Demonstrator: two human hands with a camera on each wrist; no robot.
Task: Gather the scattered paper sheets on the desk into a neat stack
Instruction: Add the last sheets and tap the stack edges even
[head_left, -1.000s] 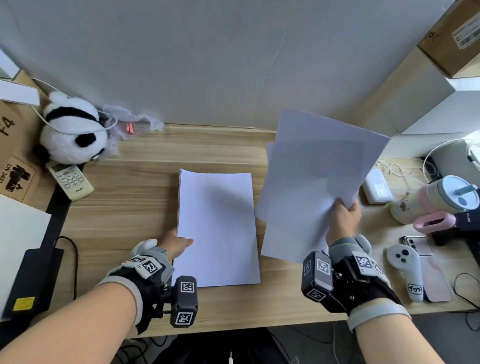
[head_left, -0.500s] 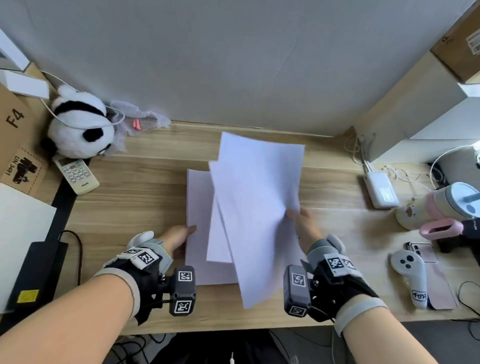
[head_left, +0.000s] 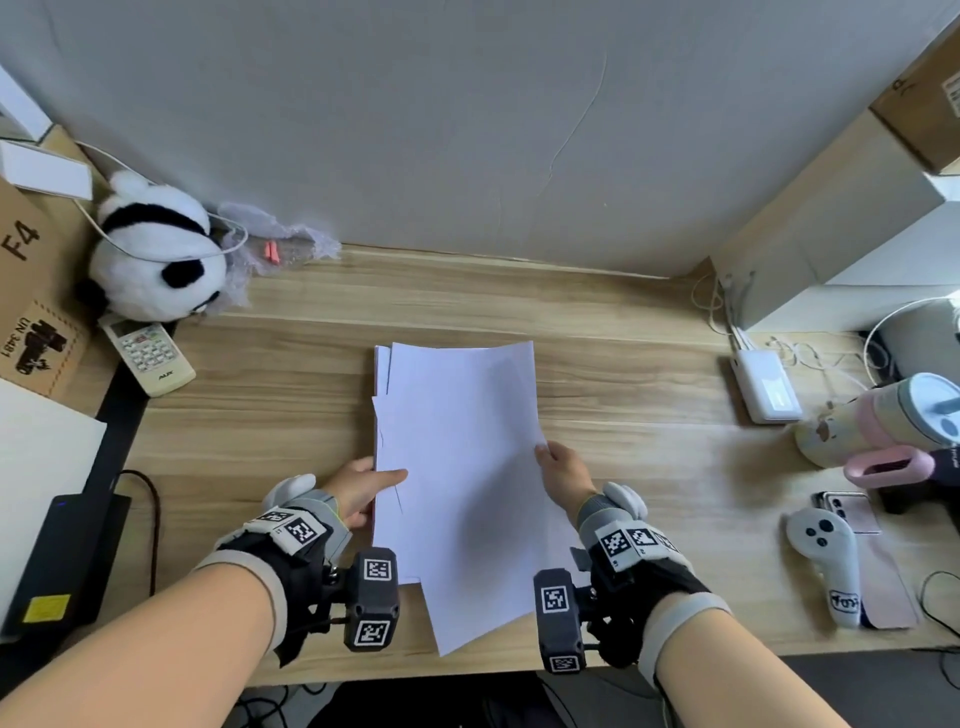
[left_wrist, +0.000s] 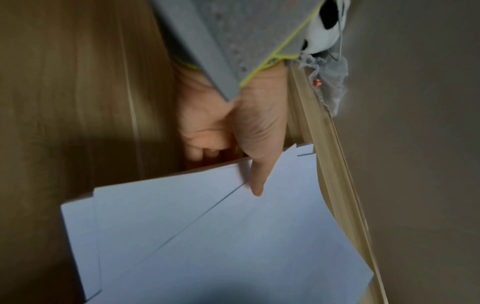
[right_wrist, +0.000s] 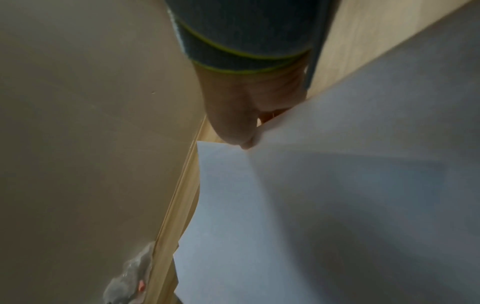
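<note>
Several white paper sheets (head_left: 457, 467) lie in a loose, skewed pile at the middle of the wooden desk (head_left: 623, 467). The top sheets are turned a little, and their near corner reaches the desk's front edge. My left hand (head_left: 363, 488) grips the pile's left edge. In the left wrist view its thumb (left_wrist: 255, 181) lies on top of the paper sheets (left_wrist: 233, 236) and its fingers (left_wrist: 205, 148) curl beneath. My right hand (head_left: 558, 465) pinches the right edge of the top sheets. The right wrist view shows its thumb (right_wrist: 241, 139) on the paper (right_wrist: 311, 205).
A panda plush (head_left: 150, 260) and a remote (head_left: 150, 356) sit at the back left by a cardboard box (head_left: 31, 291). On the right lie a white charger box (head_left: 766, 384), a cup (head_left: 883, 415), a phone (head_left: 847, 512) and a white controller (head_left: 823, 561).
My right hand carried its raised sheets left and down onto the sheets by my left hand. My left thumb has come onto the top sheet.
</note>
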